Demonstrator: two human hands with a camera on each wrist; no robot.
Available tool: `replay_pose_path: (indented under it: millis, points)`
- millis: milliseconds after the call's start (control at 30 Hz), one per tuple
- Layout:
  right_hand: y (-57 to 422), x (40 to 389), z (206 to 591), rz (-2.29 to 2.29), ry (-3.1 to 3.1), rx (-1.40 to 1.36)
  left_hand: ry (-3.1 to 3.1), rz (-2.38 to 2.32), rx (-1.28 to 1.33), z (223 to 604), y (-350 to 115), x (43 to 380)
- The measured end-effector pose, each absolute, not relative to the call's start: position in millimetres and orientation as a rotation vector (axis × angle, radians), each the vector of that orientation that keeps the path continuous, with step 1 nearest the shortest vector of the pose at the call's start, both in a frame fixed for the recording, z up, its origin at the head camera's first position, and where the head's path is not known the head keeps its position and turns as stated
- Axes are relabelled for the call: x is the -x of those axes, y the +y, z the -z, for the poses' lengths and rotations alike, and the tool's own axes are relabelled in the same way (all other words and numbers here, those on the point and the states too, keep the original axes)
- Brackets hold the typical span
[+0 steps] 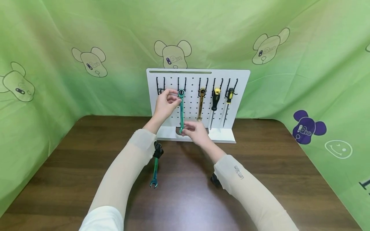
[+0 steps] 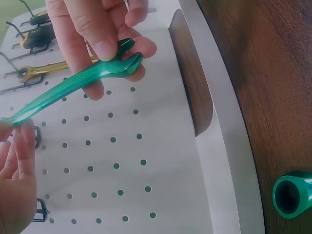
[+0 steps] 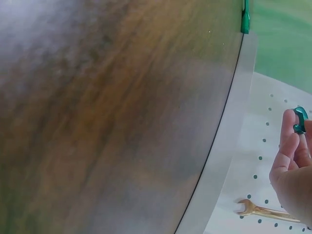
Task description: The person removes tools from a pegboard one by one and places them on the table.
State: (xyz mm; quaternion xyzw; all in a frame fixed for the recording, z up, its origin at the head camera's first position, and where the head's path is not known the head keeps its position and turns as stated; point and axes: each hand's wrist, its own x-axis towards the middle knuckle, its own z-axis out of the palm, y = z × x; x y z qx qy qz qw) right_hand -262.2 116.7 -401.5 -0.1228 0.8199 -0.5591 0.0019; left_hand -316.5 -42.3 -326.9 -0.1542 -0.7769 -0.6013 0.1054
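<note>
A green wrench hangs upright in front of the white pegboard, ring end up. My left hand pinches it just below the ring, close to a pair of black hooks. At the lower end, my right hand holds the open-jaw end between thumb and fingers. The left wrist view shows the same wrench stretched between both hands. In the right wrist view its tip pokes out at the right fingers. Whether the ring sits on a hook cannot be told.
Right of it on the board hang a gold wrench, a black-and-yellow screwdriver and a smaller screwdriver. Another green wrench lies on the brown table, partly hidden by the left wrist. A green curtain hangs behind.
</note>
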Motion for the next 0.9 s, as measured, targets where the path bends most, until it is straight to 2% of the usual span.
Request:
replay_pose_path:
  millis: [900]
  points:
    - [118.3, 244.1, 390.6, 1.752, 2.555, 0.399, -2.261, 1.782, 0.502, 322.1, -45.9, 301.8]
